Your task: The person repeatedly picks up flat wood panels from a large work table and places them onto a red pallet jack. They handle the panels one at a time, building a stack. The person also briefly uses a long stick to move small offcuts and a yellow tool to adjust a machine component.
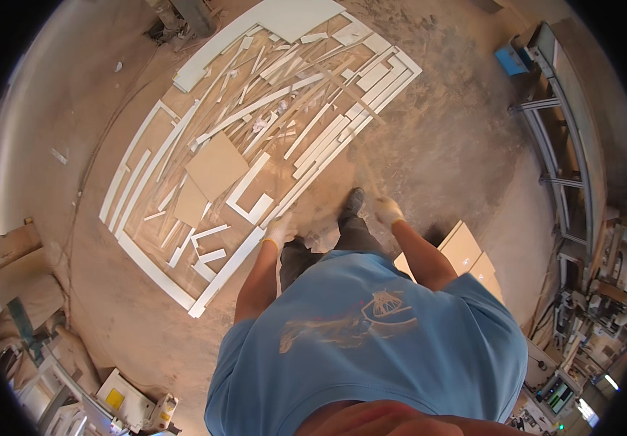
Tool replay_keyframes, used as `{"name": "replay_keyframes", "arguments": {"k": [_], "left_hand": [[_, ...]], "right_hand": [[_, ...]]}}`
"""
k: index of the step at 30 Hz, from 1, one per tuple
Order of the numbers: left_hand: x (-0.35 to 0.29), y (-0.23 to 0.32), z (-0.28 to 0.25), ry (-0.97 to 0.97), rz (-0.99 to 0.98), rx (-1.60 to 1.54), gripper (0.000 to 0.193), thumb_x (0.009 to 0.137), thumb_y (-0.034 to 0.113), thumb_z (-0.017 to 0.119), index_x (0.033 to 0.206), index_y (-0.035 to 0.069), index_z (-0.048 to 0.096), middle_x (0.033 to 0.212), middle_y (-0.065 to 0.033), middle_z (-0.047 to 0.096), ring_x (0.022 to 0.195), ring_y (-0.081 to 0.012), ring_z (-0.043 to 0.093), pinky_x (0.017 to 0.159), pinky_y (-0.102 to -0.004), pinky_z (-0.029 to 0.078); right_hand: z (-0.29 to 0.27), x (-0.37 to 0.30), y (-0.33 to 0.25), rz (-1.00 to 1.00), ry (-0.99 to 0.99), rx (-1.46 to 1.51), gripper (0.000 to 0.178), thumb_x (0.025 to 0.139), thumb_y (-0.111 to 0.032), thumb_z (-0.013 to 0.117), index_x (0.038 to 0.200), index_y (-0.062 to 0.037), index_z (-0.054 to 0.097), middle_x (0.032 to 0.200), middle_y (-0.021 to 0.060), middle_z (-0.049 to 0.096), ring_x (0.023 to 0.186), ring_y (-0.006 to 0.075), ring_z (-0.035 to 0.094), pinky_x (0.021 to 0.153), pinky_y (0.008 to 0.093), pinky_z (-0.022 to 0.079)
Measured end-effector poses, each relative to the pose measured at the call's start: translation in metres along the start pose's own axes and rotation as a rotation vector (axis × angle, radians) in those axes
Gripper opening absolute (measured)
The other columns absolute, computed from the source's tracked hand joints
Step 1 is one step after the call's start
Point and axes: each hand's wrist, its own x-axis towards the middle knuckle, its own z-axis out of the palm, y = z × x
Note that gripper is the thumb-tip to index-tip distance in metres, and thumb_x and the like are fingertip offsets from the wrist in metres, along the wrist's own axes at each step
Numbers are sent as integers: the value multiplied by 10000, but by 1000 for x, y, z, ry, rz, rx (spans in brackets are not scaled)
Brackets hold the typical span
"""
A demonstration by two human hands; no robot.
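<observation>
My left hand point(277, 231), in a pale glove, hangs beside the edge of a large layout of white and tan board pieces on the floor. A long white strip point(237, 263) runs right beside that hand; I cannot tell whether they touch, and its fingers are too blurred to read. To the right of my dark shoe point(355, 200), my gloved right hand point(387, 211) hangs with loose fingers and nothing visible in it. Light tan panels point(464, 251) are partly hidden behind my right forearm.
White strips and offcuts fill the layout, with a tan square panel point(217, 166) among them and a wide white board point(284, 20) at its far end. A metal-framed rack point(564, 134) stands at right, a blue box point(511, 61) by it. Machinery point(121, 398) sits lower left.
</observation>
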Motion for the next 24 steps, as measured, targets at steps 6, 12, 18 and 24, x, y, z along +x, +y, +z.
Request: {"name": "replay_keyframes", "arguments": {"k": [6, 12, 18, 24], "left_hand": [[3, 81, 143, 10, 277, -449, 441, 974, 453, 636, 1192, 70, 649, 1002, -91, 721, 903, -214, 687, 759, -348, 542], [32, 143, 160, 271, 116, -395, 215, 940, 279, 674, 969, 67, 687, 833, -60, 669, 658, -190, 636, 521, -335, 501], [115, 201, 207, 213, 118, -53, 135, 918, 206, 636, 848, 101, 586, 638, -42, 586, 414, -97, 443, 375, -273, 369], [240, 210, 291, 148, -4, -14, 197, 949, 250, 632, 978, 57, 611, 731, -87, 651, 478, -120, 549, 402, -259, 440]], "right_hand": [[43, -46, -136, -608, -550, -280, 388, 893, -273, 601, 1186, -31, 681, 1048, 221, 730, 968, 351, 708, 839, 440, 536], [-47, 10, -185, -724, -522, -573, 521, 873, -445, 607, 1167, -23, 685, 1150, 245, 702, 1075, 387, 677, 933, 464, 513], [-162, 170, -92, -334, -50, -511, 345, 873, -299, 592, 1079, -65, 740, 1111, 220, 712, 1066, 409, 666, 920, 477, 510], [-197, 365, -46, -80, -332, -427, 350, 862, -288, 578, 1068, -60, 746, 1099, 231, 715, 1085, 390, 669, 926, 463, 517]]}}
